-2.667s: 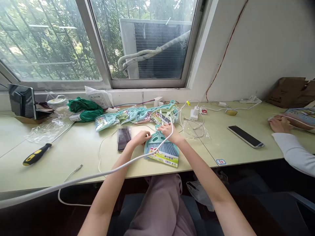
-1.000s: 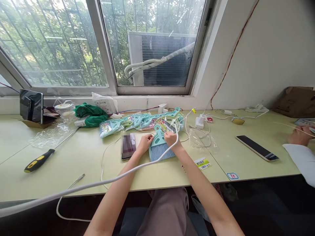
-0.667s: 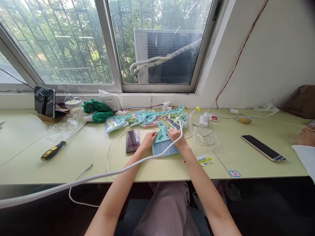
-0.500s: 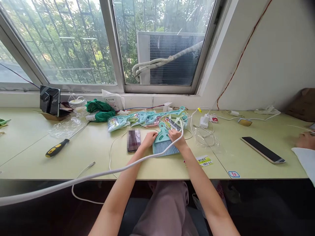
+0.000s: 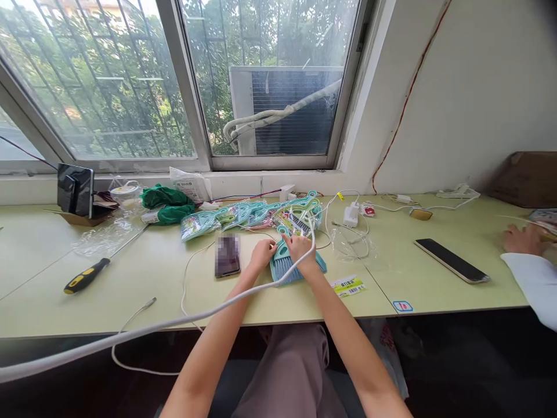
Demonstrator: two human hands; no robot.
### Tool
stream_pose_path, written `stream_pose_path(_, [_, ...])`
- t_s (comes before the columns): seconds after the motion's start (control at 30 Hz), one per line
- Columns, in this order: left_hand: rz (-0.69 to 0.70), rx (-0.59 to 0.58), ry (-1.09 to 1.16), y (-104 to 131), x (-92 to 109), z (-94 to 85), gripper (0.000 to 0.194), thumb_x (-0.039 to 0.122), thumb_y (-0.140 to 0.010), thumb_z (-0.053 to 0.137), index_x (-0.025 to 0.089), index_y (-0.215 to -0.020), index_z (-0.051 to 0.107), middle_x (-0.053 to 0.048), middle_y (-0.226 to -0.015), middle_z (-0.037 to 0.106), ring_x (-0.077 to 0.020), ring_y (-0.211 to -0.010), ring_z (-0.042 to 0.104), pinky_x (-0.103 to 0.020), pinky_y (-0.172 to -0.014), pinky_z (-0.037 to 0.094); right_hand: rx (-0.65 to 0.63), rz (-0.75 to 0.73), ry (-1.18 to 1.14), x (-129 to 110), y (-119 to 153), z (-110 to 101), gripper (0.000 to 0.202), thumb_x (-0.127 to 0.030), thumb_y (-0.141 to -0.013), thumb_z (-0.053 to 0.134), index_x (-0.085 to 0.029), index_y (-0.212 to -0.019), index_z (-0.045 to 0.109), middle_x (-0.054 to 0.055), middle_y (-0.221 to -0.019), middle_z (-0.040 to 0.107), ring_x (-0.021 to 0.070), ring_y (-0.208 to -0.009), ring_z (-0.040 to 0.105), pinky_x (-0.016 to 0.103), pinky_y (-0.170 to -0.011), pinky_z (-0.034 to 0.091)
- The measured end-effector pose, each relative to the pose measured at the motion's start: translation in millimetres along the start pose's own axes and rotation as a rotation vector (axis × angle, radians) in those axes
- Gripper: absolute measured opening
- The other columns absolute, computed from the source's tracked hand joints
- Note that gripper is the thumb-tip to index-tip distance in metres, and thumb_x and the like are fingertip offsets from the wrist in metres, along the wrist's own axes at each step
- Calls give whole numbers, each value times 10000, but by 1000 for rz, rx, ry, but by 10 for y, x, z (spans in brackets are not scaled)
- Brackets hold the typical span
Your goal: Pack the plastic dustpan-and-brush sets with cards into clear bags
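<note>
A teal brush with pale blue bristles (image 5: 282,268) lies near the table's front edge, with a teal dustpan (image 5: 321,263) showing beside it at the right. My left hand (image 5: 263,253) grips the brush's left side. My right hand (image 5: 300,248) is closed on the upper right part of the brush, and its fingers hide some of the handle. Just behind my hands are several packaged teal brush sets (image 5: 243,215) in clear plastic. A thick white cable (image 5: 235,302) crosses in front of my forearms and passes by my right hand.
Left of my hands are a phone (image 5: 227,255) and a screwdriver (image 5: 87,276). To the right lie a yellow-green label (image 5: 348,286), a white charger (image 5: 350,215) and a black-topped slab (image 5: 452,260). Another person's hand (image 5: 522,239) is at the far right.
The view has shifted to the right. The brush has turned between my hands, and the dustpan's edge now shows at its right. The other person's hand has come further into view.
</note>
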State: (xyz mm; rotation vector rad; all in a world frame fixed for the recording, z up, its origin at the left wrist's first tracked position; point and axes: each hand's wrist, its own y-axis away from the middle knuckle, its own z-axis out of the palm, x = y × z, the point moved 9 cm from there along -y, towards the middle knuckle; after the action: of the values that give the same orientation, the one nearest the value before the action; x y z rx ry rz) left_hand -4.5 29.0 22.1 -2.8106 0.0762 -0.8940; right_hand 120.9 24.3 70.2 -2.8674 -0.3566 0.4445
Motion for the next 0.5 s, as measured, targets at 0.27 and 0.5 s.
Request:
stream_pose_path(0.27, [8,139,-77,140,238,-151,310,182,-886,406,153,-829,709,-86,-786,700,-160,-683,562,-257,-623,332,42,51,-132,-112,98,48,382,-398,-940,399,-132,-926,674,171,-871,722,267,-860,682,315,-727,446])
stream_pose_path(0.5, [-21,279,-106,195,275,-324,320,254,-945,395,168,-968,702,-97,-855,714,-164,-691,596,-243,-617,329,104,86,-623,-77,32,104,367,-334,-879,452,-160,-1203,439,23,-708,681,230,-733,667,294,-653,444])
